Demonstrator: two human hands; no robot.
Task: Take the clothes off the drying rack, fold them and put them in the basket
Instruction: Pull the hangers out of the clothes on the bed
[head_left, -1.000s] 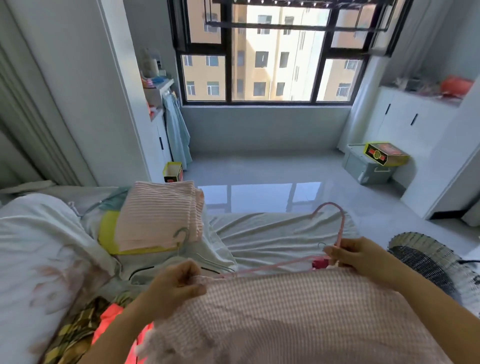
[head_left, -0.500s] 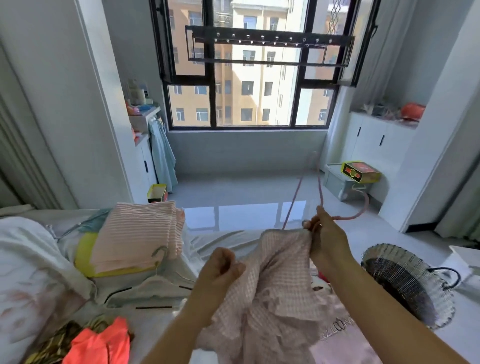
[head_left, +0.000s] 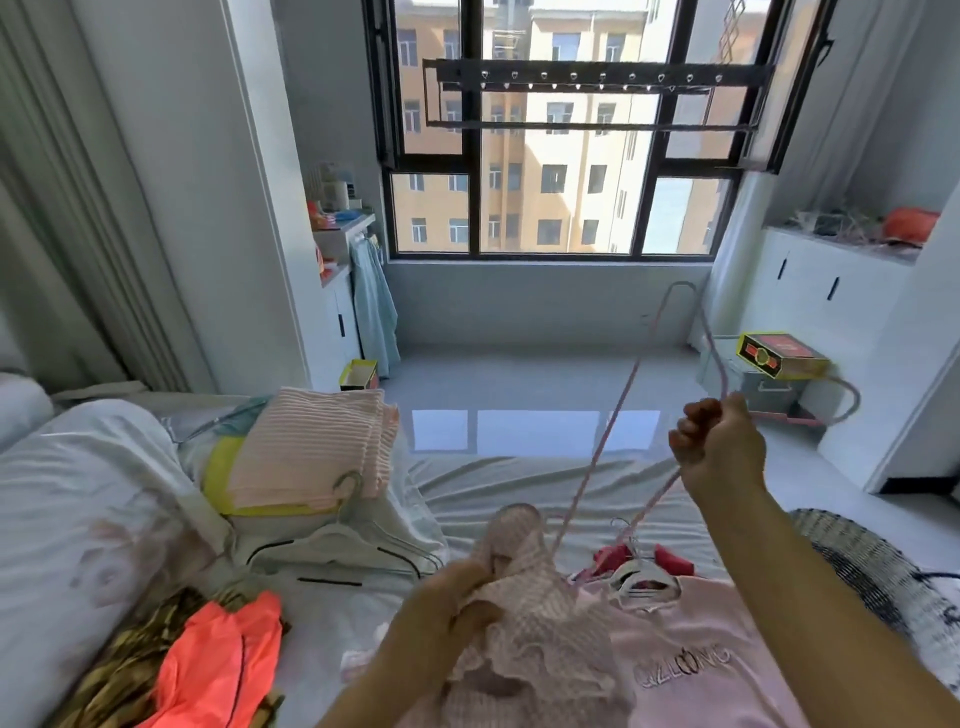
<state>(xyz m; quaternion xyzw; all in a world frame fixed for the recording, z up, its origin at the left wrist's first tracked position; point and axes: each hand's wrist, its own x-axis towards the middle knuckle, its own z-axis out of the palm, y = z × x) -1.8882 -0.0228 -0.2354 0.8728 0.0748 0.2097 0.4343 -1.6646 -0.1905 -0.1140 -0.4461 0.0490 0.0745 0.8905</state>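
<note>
A home bedroom: a bed (head_left: 519, 483) bearing folded clothes (head_left: 311, 447) at 6 o'clock, window (head_left: 561, 208) at 12, white cabinets (head_left: 821, 296) at 2.

The left hand (head_left: 457, 610) sits low, near 6 o'clock in the view. Its fingers are curled, bunching the pink checked garment (head_left: 540, 623), and the forearm runs down toward 7 o'clock. The right hand (head_left: 722, 447) is raised at about 2 o'clock from the left, its fist closed round the pink hanger (head_left: 630, 379). Its bare forearm slants down toward 5 o'clock.
</note>
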